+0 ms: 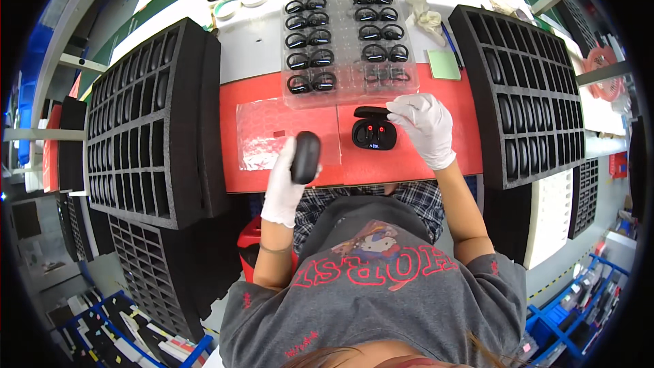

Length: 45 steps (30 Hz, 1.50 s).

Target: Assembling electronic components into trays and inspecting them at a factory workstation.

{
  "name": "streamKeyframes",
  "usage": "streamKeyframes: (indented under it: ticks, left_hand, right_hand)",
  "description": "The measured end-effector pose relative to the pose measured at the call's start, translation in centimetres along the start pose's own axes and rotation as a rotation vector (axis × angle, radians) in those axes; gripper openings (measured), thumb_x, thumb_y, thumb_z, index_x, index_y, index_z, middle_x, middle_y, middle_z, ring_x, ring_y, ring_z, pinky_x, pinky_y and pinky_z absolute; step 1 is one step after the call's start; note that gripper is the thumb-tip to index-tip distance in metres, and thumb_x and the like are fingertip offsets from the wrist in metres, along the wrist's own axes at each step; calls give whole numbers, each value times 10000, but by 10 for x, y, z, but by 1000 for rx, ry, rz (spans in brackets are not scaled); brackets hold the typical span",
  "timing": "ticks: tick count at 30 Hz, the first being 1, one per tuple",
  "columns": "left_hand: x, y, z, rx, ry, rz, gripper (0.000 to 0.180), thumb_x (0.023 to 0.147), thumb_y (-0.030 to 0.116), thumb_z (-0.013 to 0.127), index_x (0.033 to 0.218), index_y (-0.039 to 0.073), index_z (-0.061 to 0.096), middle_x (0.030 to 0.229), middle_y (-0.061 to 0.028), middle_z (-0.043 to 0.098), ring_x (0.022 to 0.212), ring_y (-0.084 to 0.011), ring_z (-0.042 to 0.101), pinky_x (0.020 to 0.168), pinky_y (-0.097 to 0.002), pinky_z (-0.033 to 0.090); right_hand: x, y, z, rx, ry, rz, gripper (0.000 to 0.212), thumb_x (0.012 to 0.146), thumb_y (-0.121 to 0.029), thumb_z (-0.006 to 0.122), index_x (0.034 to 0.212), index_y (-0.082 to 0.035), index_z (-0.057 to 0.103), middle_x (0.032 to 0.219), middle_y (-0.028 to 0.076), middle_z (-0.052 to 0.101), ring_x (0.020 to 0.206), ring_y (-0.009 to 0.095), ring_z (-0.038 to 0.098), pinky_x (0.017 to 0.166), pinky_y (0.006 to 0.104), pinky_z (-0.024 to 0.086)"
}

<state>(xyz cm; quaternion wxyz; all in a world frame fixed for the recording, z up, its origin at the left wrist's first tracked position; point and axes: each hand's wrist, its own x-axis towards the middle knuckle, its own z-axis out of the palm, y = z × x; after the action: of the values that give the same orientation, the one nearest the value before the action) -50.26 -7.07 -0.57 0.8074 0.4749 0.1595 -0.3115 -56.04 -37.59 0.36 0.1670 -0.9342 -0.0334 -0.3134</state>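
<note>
My left hand (283,187), in a white glove, is wrapped round a closed black earbud charging case (306,157) above the red mat (415,163). An open black charging case (373,134) rests on the mat, two red lights and a small lit display showing inside it. My gloved right hand (424,126) is at its raised lid (372,112), fingertips pinched at the lid's right end. Beyond the case stands a clear plastic tray (349,95) with rows of black ear-hook earbuds (311,82).
Black foam racks holding dark cases flank me, the left rack (146,126) and the right rack (521,95). A clear bubble bag (255,143) lies on the mat. Green sticky notes (444,65), a blue pen (452,44) and crumpled gloves (425,19) lie right of the tray, tape rolls (227,7) left.
</note>
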Motion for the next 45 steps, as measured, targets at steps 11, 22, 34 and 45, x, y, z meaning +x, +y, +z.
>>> streamKeyframes:
  ticks: [11,22,34,45]
  left_hand:
    - [18,-40,19,349,-48,170,375,1012,163,610,1361,34,568,1161,-61,680,883,-104,684,646,-250,566]
    - [18,-43,21,171,16,239,230,1029,185,585,1185,45,679,979,-39,708,696,-65,636,498,-220,459]
    - [2,-45,73,278,-90,85,313,1068,323,527,1163,67,681,901,-18,676,649,-55,573,515,-204,438]
    - [30,-45,48,530,-490,430,510,969,254,717,1375,18,517,1252,-51,607,1119,-124,583,1012,-288,465]
  right_hand:
    - [-17,15,5,-51,-241,-58,216,873,-267,719,1063,-167,751,862,42,725,749,226,701,653,350,558]
    - [-32,-27,2,51,-469,68,832,746,-334,834,1488,-200,485,1342,99,589,1234,302,559,1054,421,443]
    - [-24,-49,-51,398,-533,270,710,904,-407,704,1522,-159,457,1410,159,541,1285,354,537,1086,440,433]
    - [-30,-52,-13,965,-455,603,489,1031,-421,541,1342,-45,574,1085,165,688,969,264,689,865,395,526]
